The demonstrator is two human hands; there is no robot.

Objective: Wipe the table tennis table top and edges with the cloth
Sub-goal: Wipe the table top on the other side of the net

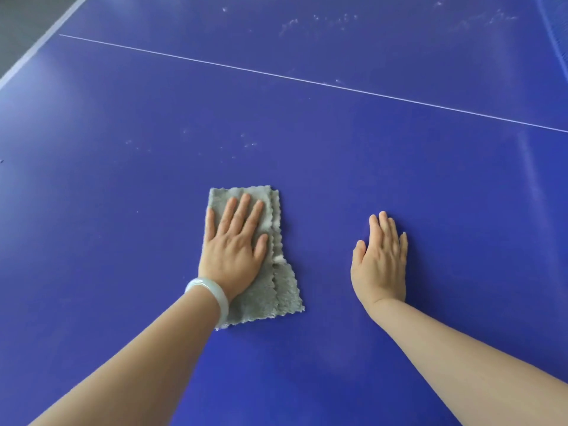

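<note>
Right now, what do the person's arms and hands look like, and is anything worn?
Both forearms are bare, with no sleeves or gloves in view. The left hand has a smooth, pale whitish bangle round its wrist. The right hand wears nothing; no rings show on either.

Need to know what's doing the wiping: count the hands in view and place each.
2. The left hand presses flat on the grey cloth; the right hand rests flat on the bare blue table, apart from it.

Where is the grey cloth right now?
In the head view, the grey cloth lies on the blue table top, left of centre, under the left hand; the right hand rests beside it.
</note>
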